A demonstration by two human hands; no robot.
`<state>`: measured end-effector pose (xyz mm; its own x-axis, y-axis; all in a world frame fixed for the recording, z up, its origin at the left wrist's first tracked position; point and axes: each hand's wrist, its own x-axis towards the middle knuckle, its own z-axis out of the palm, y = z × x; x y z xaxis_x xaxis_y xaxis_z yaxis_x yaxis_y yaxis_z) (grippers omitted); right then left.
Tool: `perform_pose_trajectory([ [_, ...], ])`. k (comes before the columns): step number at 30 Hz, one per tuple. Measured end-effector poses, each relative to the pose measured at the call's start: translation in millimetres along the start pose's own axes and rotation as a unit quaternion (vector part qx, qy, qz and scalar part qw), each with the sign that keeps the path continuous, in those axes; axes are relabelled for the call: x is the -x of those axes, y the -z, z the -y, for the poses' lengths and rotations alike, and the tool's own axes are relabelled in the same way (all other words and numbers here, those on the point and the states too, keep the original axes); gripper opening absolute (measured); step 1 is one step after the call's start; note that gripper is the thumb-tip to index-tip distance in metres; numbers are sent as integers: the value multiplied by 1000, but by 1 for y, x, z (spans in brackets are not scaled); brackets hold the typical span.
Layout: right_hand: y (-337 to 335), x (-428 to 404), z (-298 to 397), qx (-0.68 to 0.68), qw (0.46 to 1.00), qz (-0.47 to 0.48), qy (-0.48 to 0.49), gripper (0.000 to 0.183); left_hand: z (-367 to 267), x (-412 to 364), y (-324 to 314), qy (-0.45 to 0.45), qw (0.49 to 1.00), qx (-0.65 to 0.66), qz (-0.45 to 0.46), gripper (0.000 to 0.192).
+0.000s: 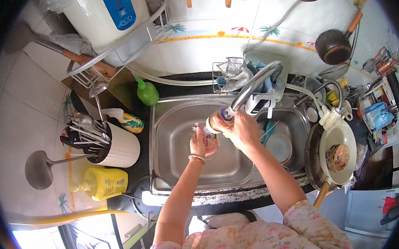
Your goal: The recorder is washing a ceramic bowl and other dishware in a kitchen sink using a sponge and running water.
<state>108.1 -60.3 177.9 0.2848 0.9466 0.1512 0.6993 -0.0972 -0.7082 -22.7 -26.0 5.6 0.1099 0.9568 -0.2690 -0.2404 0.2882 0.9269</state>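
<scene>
My left hand [197, 143] grips a small dish with a colourful pattern [211, 144], tilted on its side above the basin. My fingers cover part of its rim. Wrapped around the faucet's spray head [215, 126] is my right hand [242, 131], which angles it toward the dish. Water seems to come from the nozzle, though glare blurs it. Both hands are over the larger bowl of the stainless steel sink [188, 163]. The curved chrome spout [257, 82] rises behind my right hand.
In the smaller basin lies a pale bowl [278, 148]. A white pan [348, 140] on the right holds stacked patterned dishes [338, 158]. On the left stand a white utensil holder [123, 145], a yellow pump bottle [108, 183] and a green soap bottle [147, 93].
</scene>
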Motion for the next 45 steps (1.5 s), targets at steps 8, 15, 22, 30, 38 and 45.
perform_pose_trajectory([
  [8,-18,41,-51,-223,974,31,-35,61,1,-6,-9,43,998,-19,29,57],
  [15,-95,74,-62,-107,984,-16,145,37,-3,27,-5,-2,992,127,17,54],
  [22,-135,43,-54,-140,981,-17,137,20,-7,30,11,-55,991,-98,-80,37],
  [30,-192,-15,-101,-410,898,-49,-152,21,-9,47,6,-66,962,-244,-103,43],
  [38,-119,51,-43,-55,976,-35,207,30,-1,24,9,22,990,129,-42,53],
  [45,-155,27,-80,-94,992,24,78,23,-2,34,9,-42,982,-170,-76,47],
])
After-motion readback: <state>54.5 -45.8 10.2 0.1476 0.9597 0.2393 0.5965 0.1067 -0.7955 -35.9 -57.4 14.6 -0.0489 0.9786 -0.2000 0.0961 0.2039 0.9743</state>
